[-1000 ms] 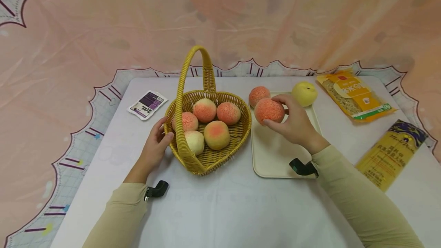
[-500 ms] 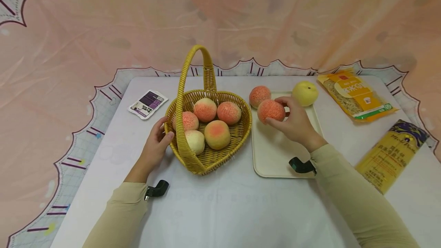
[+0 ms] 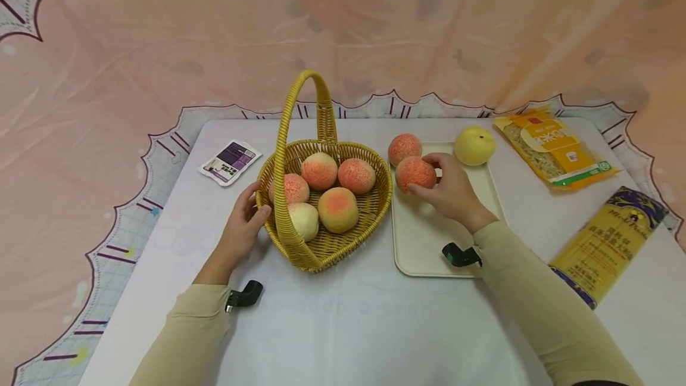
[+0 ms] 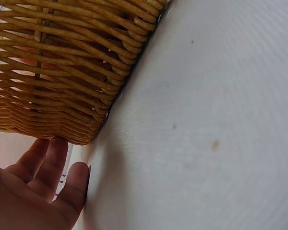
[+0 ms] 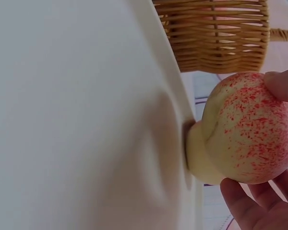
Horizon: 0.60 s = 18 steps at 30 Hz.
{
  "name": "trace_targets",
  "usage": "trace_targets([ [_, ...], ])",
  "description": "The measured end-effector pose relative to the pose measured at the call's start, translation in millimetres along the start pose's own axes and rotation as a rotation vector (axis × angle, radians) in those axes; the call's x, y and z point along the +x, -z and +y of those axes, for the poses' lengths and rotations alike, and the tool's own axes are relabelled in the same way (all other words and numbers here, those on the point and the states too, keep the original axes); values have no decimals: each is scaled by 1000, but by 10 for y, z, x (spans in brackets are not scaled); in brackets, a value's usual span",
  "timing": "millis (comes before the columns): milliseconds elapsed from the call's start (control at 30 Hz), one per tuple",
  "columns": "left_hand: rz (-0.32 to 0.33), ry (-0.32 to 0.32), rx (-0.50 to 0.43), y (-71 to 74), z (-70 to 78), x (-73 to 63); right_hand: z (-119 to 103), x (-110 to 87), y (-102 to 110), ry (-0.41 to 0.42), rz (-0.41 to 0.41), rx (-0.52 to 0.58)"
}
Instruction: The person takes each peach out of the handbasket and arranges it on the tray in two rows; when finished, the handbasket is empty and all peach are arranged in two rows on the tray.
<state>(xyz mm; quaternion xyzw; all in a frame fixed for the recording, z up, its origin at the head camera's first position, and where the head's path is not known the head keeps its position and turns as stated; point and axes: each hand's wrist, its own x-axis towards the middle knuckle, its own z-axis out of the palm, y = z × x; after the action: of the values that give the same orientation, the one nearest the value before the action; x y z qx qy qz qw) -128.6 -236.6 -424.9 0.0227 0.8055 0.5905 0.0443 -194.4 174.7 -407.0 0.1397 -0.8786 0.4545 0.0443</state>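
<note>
My right hand (image 3: pixel 452 189) holds a red-speckled peach (image 3: pixel 415 174) between thumb and fingers, above the cream tray (image 3: pixel 423 255). In the right wrist view this peach (image 5: pixel 252 129) is clear of the tray, its shadow below. Behind it, another peach (image 3: pixel 404 149) sits at the tray's far left corner. My left hand (image 3: pixel 240 228) touches the left side of a yellow wicker basket (image 3: pixel 370 237), fingers fairly straight against its wall in the left wrist view. Inside the basket lie several peaches, among them a yellow-orange one (image 3: pixel 338 210) and a pale one (image 3: pixel 303 222).
A yellow round fruit (image 3: pixel 474 146) sits at the tray's far right corner. An orange food bag (image 3: pixel 554 148) and a yellow pasta packet (image 3: pixel 608 249) lie to the right. A small white-and-purple packet (image 3: pixel 230 162) lies left of the basket, whose tall handle (image 3: pixel 284 130) arches up.
The right hand with its peach moves slightly right, then back left toward the basket. The left hand and the basket stay in place.
</note>
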Motion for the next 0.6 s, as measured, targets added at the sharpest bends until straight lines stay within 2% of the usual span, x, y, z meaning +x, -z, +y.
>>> trace_targets([
  [300, 0, 9, -6, -3, -5, 4, 21, 26, -38, -32, -1, 5],
  [600, 9, -3, 11, -8, -10, -1, 52, 49, -84, -26, -2, 24],
])
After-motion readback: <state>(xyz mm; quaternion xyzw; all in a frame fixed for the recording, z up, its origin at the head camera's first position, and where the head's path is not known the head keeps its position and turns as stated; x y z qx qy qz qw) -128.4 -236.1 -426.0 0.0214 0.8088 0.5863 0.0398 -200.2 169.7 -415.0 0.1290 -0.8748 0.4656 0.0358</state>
